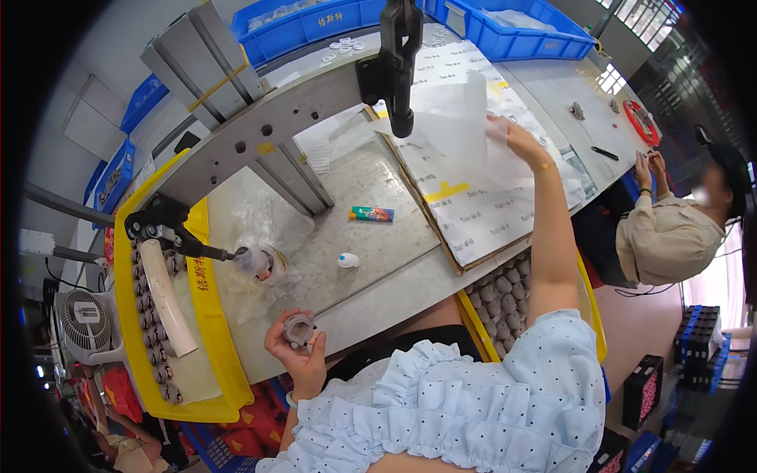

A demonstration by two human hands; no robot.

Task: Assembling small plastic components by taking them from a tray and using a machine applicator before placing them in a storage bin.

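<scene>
My left hand (304, 364) is curled around a small grey cup-shaped part (299, 329), its round opening facing up, just off the table's near edge. My right hand (520, 144) reaches far to the right, with its fingers closed on the edge of a thin translucent sheet (451, 118). That sheet is partly raised over a flat stack of white printed sheets (481, 225), which lies on a brown board. Left of the stack are a small green box-like tube (371, 214) and a little white bottle (348, 260) with a blue tip.
A metal frame with a black toggle clamp (402, 79) stands before me, crumpled clear plastic (268, 221) beside it. Yellow crates (225, 347) with rows of grey parts sit at left and below the right table edge. Blue crates (536, 39) line the back. A co-worker (670, 229) sits at right.
</scene>
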